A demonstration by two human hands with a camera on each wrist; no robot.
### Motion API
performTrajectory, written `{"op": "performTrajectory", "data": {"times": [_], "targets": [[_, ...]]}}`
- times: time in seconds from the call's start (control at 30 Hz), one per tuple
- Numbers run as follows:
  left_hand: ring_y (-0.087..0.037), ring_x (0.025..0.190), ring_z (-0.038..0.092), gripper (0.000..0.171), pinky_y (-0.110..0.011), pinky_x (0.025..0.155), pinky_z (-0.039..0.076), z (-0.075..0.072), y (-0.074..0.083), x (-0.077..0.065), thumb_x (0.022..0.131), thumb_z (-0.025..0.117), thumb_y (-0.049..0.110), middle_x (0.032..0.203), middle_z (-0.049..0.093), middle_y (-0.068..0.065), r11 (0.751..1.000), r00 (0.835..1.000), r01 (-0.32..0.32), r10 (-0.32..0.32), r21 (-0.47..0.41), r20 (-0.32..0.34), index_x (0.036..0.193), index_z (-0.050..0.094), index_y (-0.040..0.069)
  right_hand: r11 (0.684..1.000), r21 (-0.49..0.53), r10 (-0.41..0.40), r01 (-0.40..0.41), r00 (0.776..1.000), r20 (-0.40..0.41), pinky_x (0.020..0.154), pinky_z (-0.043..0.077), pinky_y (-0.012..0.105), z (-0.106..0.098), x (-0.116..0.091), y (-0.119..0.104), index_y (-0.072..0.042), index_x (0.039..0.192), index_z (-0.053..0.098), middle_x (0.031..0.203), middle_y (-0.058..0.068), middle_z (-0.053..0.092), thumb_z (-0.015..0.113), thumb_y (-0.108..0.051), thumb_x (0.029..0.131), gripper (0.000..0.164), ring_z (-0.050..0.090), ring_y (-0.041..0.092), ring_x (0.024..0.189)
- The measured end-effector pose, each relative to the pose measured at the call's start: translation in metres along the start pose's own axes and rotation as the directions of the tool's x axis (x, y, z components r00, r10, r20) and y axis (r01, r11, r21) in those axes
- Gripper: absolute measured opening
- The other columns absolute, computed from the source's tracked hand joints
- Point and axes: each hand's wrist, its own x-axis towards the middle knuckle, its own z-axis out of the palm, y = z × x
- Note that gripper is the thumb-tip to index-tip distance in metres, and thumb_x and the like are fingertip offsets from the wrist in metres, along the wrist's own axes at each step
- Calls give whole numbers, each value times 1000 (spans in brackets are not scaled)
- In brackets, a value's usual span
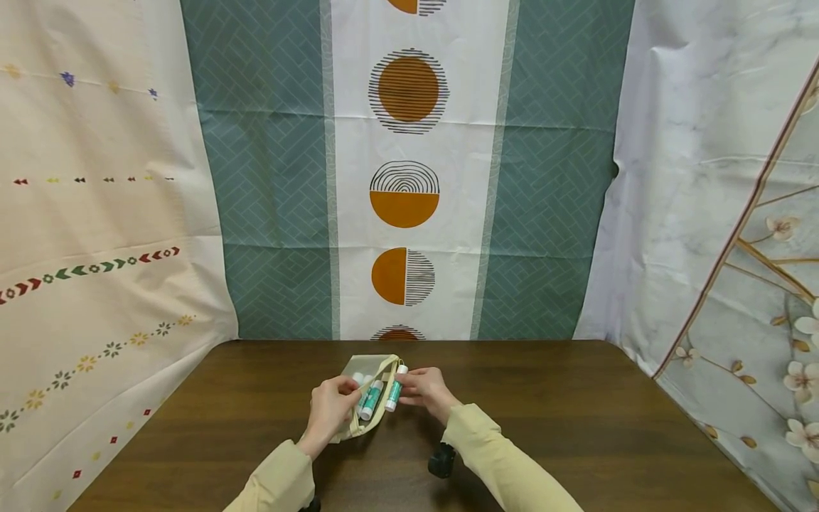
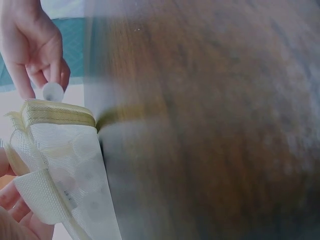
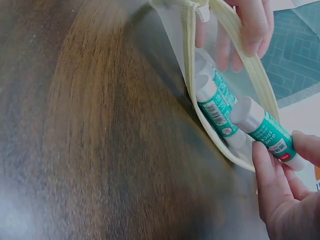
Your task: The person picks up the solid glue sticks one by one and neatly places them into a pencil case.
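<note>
A pale yellow zippered mesh pouch [image 1: 352, 432] lies on the table with its mouth gaping to the right. My left hand [image 1: 330, 409] pinches the upper edge of that mouth. Inside the pouch are several green and white glue sticks [image 3: 216, 107], seen through the opening in the right wrist view. Between thumb and fingers, my right hand [image 1: 429, 390] holds another glue stick [image 3: 272, 136], tilted, just at the pouch's mouth. In the left wrist view only the white end [image 2: 53, 92] of the held stick shows past the pouch's edge.
The dark brown wooden table [image 1: 544, 419] spreads out on both sides of the pouch. Behind it hangs a green and white curtain [image 1: 550, 213] with orange circles. Patterned cloths [image 1: 96, 284] flank the table. A black wrist device [image 1: 441, 461] sits under the right sleeve.
</note>
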Motion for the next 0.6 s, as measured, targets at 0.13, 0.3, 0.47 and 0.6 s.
{"op": "performTrajectory", "data": {"times": [0.13,0.3,0.47,0.6], "targets": [[-12,47,50,6,-26,41,44,0,0,0,76,66,8,65,58,0,1000,1000,-1,1,3,2,77,64,2,1000,-4,-3,3,1000,-16,66,51,39,5,0,2,15,98,53,77,14,62,64,-3,82,27,60,24,69],[-12,45,49,7,-26,40,44,0,-1,0,76,66,8,65,58,1,1000,1000,-11,11,9,1,76,64,2,1000,-25,-3,2,999,-34,65,51,39,9,0,5,16,96,54,76,14,62,63,-1,82,24,61,25,69],[-12,48,50,6,-26,41,44,0,-1,0,76,66,8,66,59,1,1000,1000,-10,10,9,3,77,65,2,999,-37,25,-27,998,-49,64,51,37,11,1,7,15,97,56,75,14,62,63,-2,83,23,62,25,70],[-12,50,51,6,-26,41,45,0,-1,0,77,66,8,67,59,0,1000,1000,-14,14,7,3,77,65,2,999,-36,33,-34,998,-44,65,51,37,11,1,7,15,98,55,78,18,62,63,-2,83,24,62,25,70]]}}
